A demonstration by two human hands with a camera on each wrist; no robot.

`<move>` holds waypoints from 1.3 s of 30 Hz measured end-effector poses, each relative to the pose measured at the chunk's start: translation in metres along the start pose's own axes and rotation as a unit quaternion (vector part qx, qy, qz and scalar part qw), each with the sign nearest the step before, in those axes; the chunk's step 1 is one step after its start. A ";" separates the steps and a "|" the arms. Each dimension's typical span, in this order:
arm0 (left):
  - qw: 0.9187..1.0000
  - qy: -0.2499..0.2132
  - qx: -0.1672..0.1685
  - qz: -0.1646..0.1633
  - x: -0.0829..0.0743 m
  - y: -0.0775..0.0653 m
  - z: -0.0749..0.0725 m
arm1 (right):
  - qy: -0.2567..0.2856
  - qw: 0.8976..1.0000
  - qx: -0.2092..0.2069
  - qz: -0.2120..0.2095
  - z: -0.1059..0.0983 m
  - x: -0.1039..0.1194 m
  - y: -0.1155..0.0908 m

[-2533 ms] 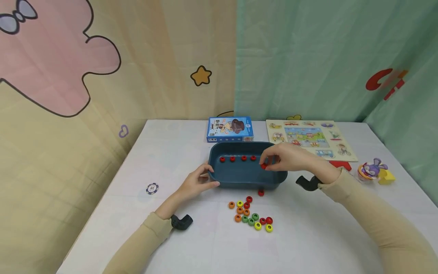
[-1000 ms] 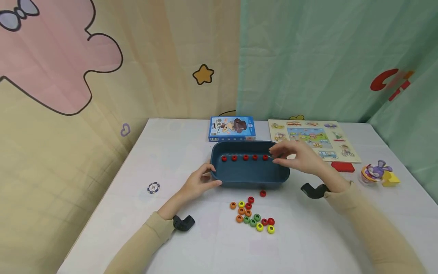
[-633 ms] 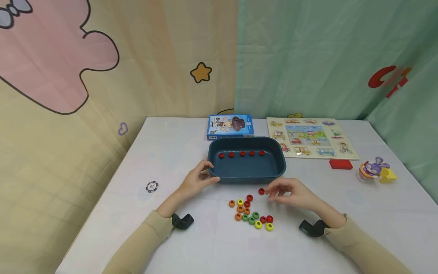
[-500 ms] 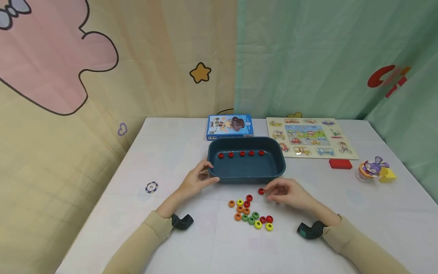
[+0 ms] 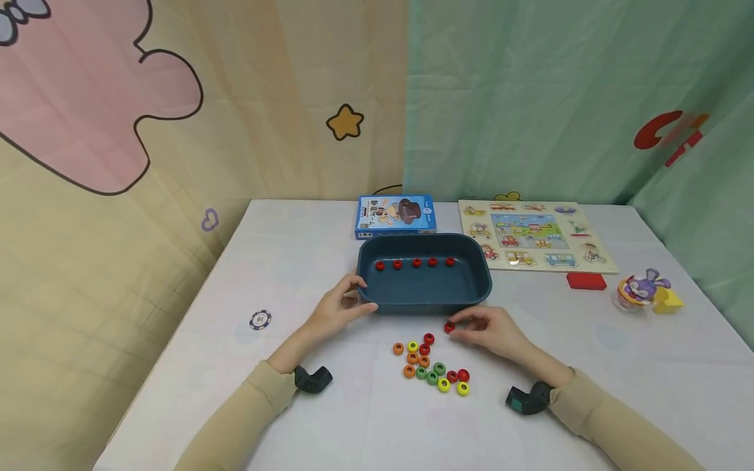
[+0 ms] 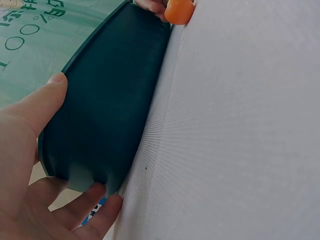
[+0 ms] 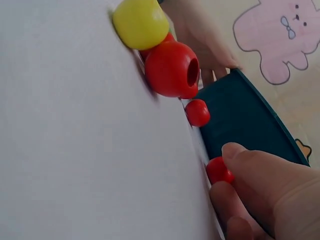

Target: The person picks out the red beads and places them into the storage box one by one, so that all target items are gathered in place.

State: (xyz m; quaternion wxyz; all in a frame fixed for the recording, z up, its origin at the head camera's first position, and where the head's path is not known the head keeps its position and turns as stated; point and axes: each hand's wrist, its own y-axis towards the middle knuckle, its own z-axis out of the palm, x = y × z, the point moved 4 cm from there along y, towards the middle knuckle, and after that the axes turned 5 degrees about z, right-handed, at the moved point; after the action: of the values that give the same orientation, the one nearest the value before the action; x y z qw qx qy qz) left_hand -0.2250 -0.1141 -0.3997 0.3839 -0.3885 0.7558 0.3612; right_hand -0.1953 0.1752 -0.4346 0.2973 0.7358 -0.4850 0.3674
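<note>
Right hand (image 5: pixel 491 330): pinching red bead (image 5: pixel 449 327) on worktop (image 5: pixel 294 261); may roll free. Left hand (image 5: pixel 336 313): gripping blue tray (image 5: pixel 424 302).

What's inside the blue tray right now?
Five red beads sit in a row along the far side of the blue tray. The rest of the floor looks bare, though the near wall hides the strip just behind it.

- At mid-frame we see the tray (image 5: pixel 424 297) on the table (image 5: pixel 294 261), five beads (image 5: pixel 415 263) in a row inside it.
- Below it lies a bead cluster (image 5: pixel 430 366).
- Above it lies the box (image 5: pixel 395 216); to the box's right, the puzzle board (image 5: pixel 533 235).
</note>
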 end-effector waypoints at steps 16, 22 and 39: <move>1.000 0.003 -0.002 0.001 -0.001 -0.001 -0.001 | 0.025 0.995 0.061 -0.069 -0.005 0.053 -0.002; 1.000 -0.003 -0.005 0.016 -0.002 0.000 -0.003 | 0.041 0.967 0.118 -0.224 -0.028 0.102 0.030; 1.000 -0.013 0.007 0.021 -0.001 -0.003 -0.001 | -0.129 0.939 0.295 -0.119 0.012 0.091 0.158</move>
State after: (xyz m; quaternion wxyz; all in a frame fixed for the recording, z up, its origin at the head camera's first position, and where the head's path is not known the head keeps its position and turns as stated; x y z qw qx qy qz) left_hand -0.2221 -0.1164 -0.3990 0.3887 -0.3649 0.7610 0.3696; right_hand -0.3161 0.0654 -0.3530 0.0431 0.8840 -0.2979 0.3577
